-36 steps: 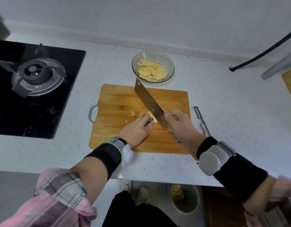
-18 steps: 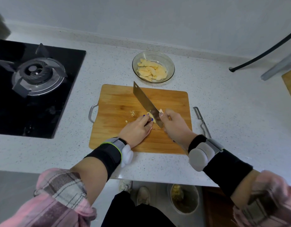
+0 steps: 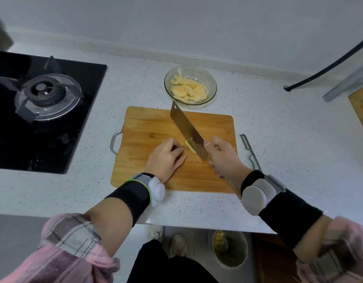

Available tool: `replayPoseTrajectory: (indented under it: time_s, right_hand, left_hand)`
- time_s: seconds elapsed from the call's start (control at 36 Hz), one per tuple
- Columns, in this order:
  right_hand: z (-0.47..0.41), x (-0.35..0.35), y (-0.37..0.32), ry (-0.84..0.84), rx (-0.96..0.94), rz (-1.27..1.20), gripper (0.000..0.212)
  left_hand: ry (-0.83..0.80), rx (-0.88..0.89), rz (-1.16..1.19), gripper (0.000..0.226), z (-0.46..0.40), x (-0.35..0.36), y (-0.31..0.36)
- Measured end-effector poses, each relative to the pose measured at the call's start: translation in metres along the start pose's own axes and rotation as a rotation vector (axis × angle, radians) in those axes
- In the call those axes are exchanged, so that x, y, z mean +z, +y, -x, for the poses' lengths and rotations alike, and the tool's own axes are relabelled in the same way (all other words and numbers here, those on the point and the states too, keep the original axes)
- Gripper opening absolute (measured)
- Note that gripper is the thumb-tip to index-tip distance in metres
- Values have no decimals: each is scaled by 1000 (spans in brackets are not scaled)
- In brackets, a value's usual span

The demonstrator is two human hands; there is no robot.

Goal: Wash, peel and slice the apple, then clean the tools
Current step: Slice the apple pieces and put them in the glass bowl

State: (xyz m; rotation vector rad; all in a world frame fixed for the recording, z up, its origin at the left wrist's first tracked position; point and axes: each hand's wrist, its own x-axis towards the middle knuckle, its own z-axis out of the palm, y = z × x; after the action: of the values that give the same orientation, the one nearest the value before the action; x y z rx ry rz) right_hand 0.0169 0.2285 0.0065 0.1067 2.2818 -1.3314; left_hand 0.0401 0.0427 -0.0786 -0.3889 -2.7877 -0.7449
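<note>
A wooden cutting board (image 3: 148, 127) lies on the counter in front of me. My right hand (image 3: 223, 158) grips the handle of a cleaver (image 3: 186, 129), whose blade slants across the board with its edge on a pale peeled apple piece (image 3: 189, 147). My left hand (image 3: 166, 158) rests on the board just left of that piece, fingers curled, fingertips near it; whether it touches the piece is hidden. A glass bowl (image 3: 212, 82) beyond the board holds several apple slices (image 3: 188, 89). A metal peeler (image 3: 250, 150) lies on the counter right of the board.
A black gas hob (image 3: 44, 111) with a burner fills the left side. A dark hose (image 3: 327, 66) and another wooden board (image 3: 362, 107) sit at the far right. Below the counter edge a bin (image 3: 229, 250) with scraps stands on the floor beside my shoes.
The cleaver and my right hand have shifted slightly right and back, the blade coming down on the apple piece. My left hand has drawn back a little from the blade.
</note>
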Motion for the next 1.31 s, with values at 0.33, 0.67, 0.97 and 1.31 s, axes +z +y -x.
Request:
replayPoseTrajectory:
  time_s: [0.33,0.67,0.97,1.31]
  right_hand:
    - [-4,-5,-4,36,-17,3,35]
    - [-2,-15,-6,39,-41,-15,37]
    - [1,-21,-3,17,-54,-22,37]
    - [-1,-17,1,-16,-49,11,34]
  left_hand:
    - [75,-52,45,32,-8,11,14]
    - [19,-204,163,26,-24,14,13]
    - [-55,-277,322,35,-37,7,5]
    - [128,-99,-9,13,-23,13,3]
